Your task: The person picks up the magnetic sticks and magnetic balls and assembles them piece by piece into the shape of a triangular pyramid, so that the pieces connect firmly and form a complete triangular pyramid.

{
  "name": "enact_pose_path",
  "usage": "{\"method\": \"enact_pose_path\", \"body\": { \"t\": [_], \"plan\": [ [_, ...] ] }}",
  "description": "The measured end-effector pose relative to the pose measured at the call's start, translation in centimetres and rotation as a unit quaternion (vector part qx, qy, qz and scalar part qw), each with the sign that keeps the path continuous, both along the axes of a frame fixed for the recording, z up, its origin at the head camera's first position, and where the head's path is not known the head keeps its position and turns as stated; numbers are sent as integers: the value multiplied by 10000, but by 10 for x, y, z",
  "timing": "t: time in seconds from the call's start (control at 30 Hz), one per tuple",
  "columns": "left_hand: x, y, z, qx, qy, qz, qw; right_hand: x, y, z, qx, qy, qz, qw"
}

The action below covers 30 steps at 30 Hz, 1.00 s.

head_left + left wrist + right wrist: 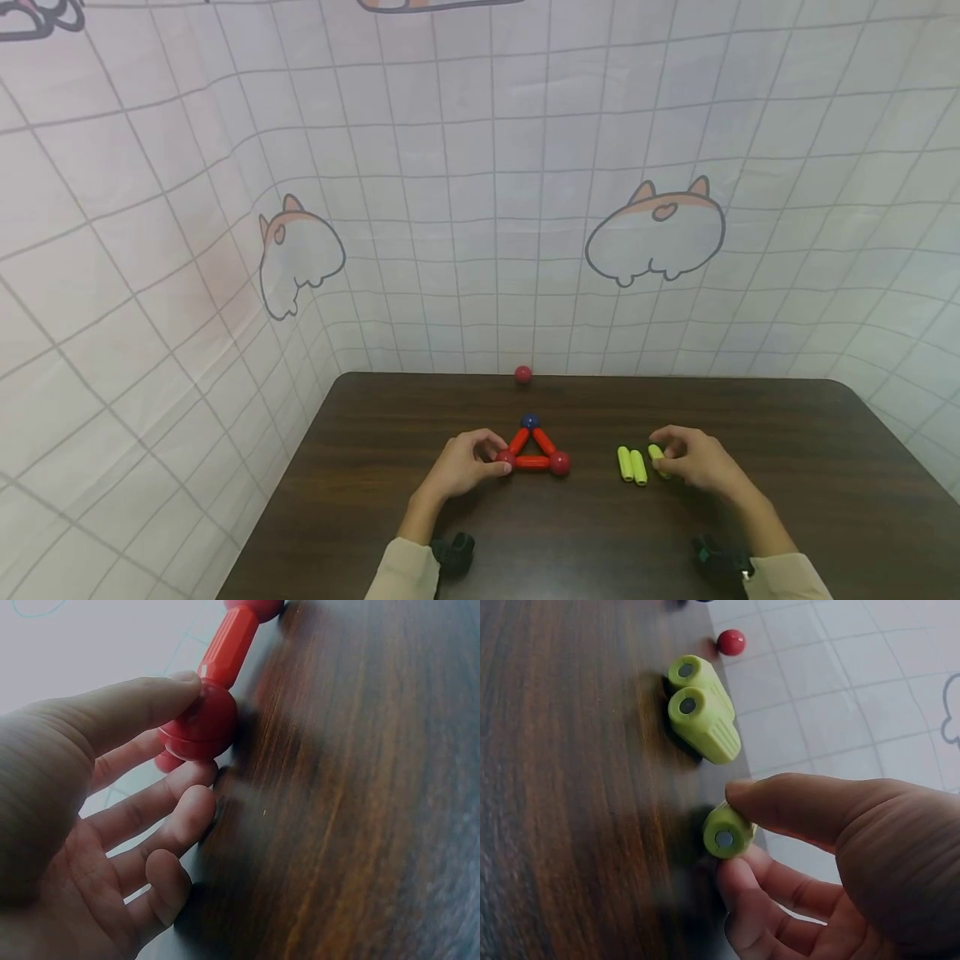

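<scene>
On the dark table lies a triangle of red magnetic rods (pixel 532 462) joined by a blue ball (pixel 530 422) at the far corner and two red balls at the near corners. My left hand (pixel 467 462) pinches the left red ball (pixel 202 724) between thumb and fingers; its other fingers curl loosely in the left wrist view. To the right, my right hand (pixel 697 458) pinches a yellow-green magnetic rod (pixel 727 831) by its sides, its grey magnet end showing. Two more yellow-green rods (pixel 632 466) lie side by side just left of that hand.
A loose red ball (pixel 522 374) sits at the table's far edge, beyond the triangle. Behind the table (pixel 570 542) hangs a white grid-patterned cloth (pixel 465 250) with cartoon animal drawings, and it continues along both sides.
</scene>
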<state>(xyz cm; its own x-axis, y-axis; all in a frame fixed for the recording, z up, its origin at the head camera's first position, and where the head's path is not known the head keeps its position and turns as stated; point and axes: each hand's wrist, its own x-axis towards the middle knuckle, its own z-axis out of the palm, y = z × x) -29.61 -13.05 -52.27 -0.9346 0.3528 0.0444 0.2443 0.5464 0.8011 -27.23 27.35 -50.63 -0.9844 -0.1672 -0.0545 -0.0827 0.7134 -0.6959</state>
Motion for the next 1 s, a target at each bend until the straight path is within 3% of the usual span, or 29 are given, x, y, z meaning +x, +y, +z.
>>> {"method": "enact_pose_path", "body": {
  "t": [0.3,0.53,1.0],
  "plan": [
    [0,0,0,-54,-12,34,10000,-2,4,0,190,590,16,9981],
    [0,0,0,-94,-43,82,9999,-3,4,4,-464,653,174,9966],
    [0,0,0,-107,-81,102,9999,-1,-8,17,-1215,920,476,9872]
  ]
}}
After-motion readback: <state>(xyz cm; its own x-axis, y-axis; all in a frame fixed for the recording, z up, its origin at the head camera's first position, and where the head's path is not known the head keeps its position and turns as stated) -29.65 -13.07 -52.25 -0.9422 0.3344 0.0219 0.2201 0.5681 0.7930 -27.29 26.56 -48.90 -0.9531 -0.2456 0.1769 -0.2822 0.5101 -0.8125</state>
